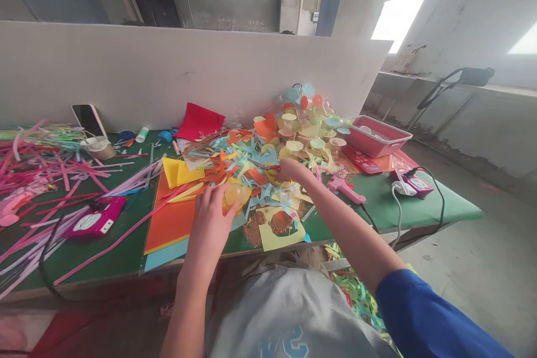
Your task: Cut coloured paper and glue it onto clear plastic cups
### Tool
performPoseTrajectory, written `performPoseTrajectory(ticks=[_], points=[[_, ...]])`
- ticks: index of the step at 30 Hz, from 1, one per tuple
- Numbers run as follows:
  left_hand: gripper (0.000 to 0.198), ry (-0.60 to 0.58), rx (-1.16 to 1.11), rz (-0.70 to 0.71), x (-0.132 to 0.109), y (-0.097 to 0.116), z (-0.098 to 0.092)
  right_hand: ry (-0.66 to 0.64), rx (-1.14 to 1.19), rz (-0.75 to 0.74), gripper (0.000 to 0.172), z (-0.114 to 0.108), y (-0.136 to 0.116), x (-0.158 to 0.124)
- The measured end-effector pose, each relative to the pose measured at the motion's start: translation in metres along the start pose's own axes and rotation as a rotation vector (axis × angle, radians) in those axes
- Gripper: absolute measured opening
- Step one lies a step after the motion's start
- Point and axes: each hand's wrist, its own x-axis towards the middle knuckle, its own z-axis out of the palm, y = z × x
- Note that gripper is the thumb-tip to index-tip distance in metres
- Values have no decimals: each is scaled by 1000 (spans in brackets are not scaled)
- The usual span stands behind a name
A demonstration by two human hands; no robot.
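My left hand [213,210] is closed around a small clear round plastic cup [235,194], its rounded face turned up above yellow paper. Farther forward, my right hand [290,170] is closed at the handle end of a pair of scissors [262,165], whose blades point left over the scraps; its fingertips are partly hidden. Another clear cup [287,191] sits just below the right hand. Loose blue, orange and yellow paper scraps [247,151] lie under and around both hands. A yellow sheet with a round hole [268,235] lies at the table's front edge.
Cups topped with coloured paper discs [310,128] are heaped at the back, beside a pink basket [380,137]. To the right lie a pink glue gun [346,189] and a corded magenta box [413,184]. Pink strips [50,173] cover the left; a white panel [168,72] stands behind.
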Motion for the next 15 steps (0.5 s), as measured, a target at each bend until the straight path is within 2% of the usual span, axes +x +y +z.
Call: performPoseTrajectory(ticks=[4, 7, 12, 15], points=[[34, 2, -16, -5, 0, 1, 3, 78, 41, 9, 28, -11, 2, 3], [34, 6, -38, -12, 0, 4, 5, 195, 114, -14, 25, -20, -2, 4], [32, 34, -85, -39, 1, 14, 3, 423, 253, -41, 33, -39, -15, -1], [32, 84, -114, -59, 2, 19, -2, 466, 355, -31, 37, -50, -19, -14]])
